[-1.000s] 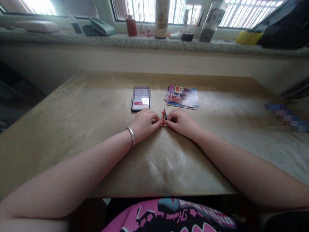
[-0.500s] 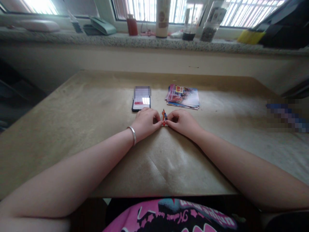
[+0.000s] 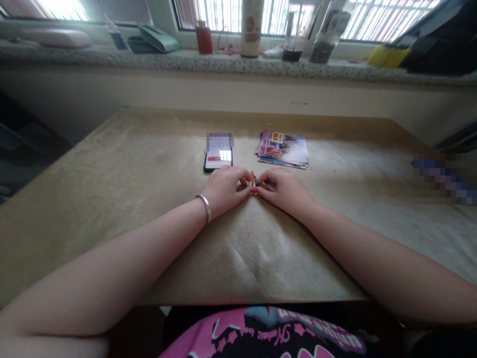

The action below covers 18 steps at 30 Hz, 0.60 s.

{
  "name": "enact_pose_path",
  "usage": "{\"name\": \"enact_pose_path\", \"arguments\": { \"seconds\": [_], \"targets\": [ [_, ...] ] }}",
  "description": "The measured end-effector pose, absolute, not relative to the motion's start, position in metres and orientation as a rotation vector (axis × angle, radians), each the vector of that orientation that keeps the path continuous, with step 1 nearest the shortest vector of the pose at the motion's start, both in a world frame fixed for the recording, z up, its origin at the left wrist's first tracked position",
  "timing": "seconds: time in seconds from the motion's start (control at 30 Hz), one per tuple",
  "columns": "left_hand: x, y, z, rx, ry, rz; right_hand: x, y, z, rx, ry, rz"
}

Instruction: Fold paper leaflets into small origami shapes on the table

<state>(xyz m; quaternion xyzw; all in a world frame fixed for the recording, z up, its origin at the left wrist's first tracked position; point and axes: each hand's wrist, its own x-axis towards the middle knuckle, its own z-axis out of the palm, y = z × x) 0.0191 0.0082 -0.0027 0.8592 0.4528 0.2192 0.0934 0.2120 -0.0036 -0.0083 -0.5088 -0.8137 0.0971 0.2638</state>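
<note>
A small folded piece of colourful paper (image 3: 253,182), red and blue, stands on edge on the tan table (image 3: 122,164). My left hand (image 3: 225,188), with a silver bangle at the wrist, pinches it from the left. My right hand (image 3: 283,189) pinches it from the right. Both hands rest on the table with fingers curled, their fingertips meeting at the paper. Most of the paper is hidden between my fingers.
A phone (image 3: 218,158) with a lit screen lies just beyond my left hand. A stack of colourful printed sheets (image 3: 282,148) lies beyond my right hand. The stone windowsill (image 3: 223,62) behind the table carries bottles, jars and other items.
The folded paper shows less than before: its tip has sunk lower between my fingertips as they pressed closer together. My arms have stayed in place.
</note>
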Motion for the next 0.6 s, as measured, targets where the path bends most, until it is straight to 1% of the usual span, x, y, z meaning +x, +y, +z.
{"name": "enact_pose_path", "arguments": {
  "seconds": [0.2, 0.33, 0.47, 0.6],
  "targets": [
    [0.0181, 0.0079, -0.0019, 2.648, 1.343, 0.622, 0.2123, -0.0062, -0.0056, -1.335, -2.294, 0.139],
    [0.0185, 0.0075, -0.0021, 2.701, 1.340, 0.591, 0.2139, -0.0054, -0.0070, -1.311, -2.288, 0.119],
    [0.0176, 0.0078, -0.0044, 2.705, 1.300, 0.630, 0.2162, -0.0010, -0.0107, -1.283, -2.267, 0.178],
    [0.0138, 0.0107, -0.0070, 2.722, 1.144, 0.686, 0.2187, 0.0034, -0.0146, -1.265, -2.217, 0.273]
  ]
}}
